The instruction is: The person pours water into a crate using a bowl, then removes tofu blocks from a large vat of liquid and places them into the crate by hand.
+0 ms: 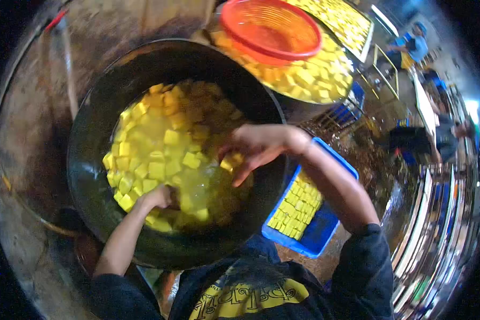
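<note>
A large dark round vat holds cloudy yellow liquid with many yellow blocks in it. My left hand reaches into the vat near its lower side; its fingers are dipped among the blocks and hidden. My right hand is over the right part of the liquid, blurred, with its fingers curved around a yellow block. Right of the vat lies a blue crate, partly filled with rows of yellow blocks, below my right forearm.
A red basket rests on a broad round container of yellow blocks beyond the vat. Behind it is a tray of yellow pieces. Two people are at the far right, near stacked boards.
</note>
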`<state>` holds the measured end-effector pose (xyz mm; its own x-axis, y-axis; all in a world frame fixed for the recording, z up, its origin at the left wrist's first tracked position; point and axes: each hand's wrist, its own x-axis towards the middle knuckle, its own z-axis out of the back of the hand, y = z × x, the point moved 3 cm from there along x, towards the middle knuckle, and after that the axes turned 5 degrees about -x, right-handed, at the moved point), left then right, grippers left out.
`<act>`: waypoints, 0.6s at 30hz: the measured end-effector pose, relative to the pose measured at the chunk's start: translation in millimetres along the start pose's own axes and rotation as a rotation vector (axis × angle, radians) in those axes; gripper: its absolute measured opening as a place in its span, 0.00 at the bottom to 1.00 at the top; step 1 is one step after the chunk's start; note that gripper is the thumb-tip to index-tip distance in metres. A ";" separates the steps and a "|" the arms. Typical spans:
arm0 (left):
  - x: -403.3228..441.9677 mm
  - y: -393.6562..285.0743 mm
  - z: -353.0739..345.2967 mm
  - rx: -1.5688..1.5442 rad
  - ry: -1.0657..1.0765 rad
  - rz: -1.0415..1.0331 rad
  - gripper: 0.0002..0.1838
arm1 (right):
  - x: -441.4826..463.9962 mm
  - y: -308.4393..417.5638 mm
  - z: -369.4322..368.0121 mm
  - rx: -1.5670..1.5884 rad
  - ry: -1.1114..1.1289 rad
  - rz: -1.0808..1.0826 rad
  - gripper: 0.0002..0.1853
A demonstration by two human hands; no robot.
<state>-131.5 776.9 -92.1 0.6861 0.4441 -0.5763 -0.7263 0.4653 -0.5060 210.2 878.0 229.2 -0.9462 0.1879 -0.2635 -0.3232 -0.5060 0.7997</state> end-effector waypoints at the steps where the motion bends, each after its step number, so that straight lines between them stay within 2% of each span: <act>1: 0.8 -5.1 5.5 -0.154 0.003 0.049 0.20 | -37.6 13.9 16.5 -0.053 -0.148 -0.042 0.29; 2: 1.1 -10.6 11.2 -0.308 -0.002 0.099 0.21 | -69.4 26.6 28.5 -0.035 -0.220 -0.174 0.28; 3: -8.3 -38.8 31.1 -0.329 -0.013 0.233 0.23 | -101.9 39.5 40.3 -0.007 -0.296 -0.304 0.27; 4: -17.5 -62.5 49.2 -0.348 -0.028 0.368 0.25 | -122.5 27.0 38.6 -0.067 -0.351 -0.304 0.27; 6: -23.5 -91.4 67.3 -0.323 0.000 0.357 0.29 | -151.3 -2.1 24.5 -0.130 -0.412 -0.307 0.26; 8: -22.0 -100.7 69.7 -0.363 0.032 0.353 0.33 | -164.0 -37.6 -2.4 -0.080 -0.353 -0.450 0.25; 9: -22.3 -106.6 70.6 -0.365 0.031 0.357 0.33 | -162.9 -64.4 -19.7 -0.184 -0.256 -0.453 0.30; 10: -24.4 -114.3 74.6 -0.331 0.006 0.364 0.33 | -164.7 -86.3 -33.5 -0.242 -0.231 -0.568 0.32; 12: -29.9 -119.3 78.6 -0.309 -0.024 0.375 0.33 | -172.8 -78.0 -34.1 -0.323 -0.442 -0.459 0.36; 15: -38.9 -124.3 86.0 -0.340 -0.046 0.296 0.30 | -169.9 -47.3 -2.6 -0.346 -0.800 -0.384 0.28; 16: -42.5 -134.2 97.2 -0.322 -0.103 0.285 0.29 | -160.9 -21.1 8.4 -0.351 -0.884 -0.432 0.22; 17: -46.7 -139.0 106.0 -0.304 -0.165 0.284 0.27 | -144.3 2.7 17.4 -0.430 -0.951 -0.427 0.18; 18: -50.6 -135.0 108.3 -0.318 -0.179 0.312 0.27 | -122.4 13.3 19.8 -0.294 -0.928 -0.410 0.16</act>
<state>-63.4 774.5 74.8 0.4095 0.6633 -0.6264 -0.8567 0.0436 -0.5139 322.1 864.9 282.7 -0.4198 0.8981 0.1312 -0.7242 -0.4186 0.5480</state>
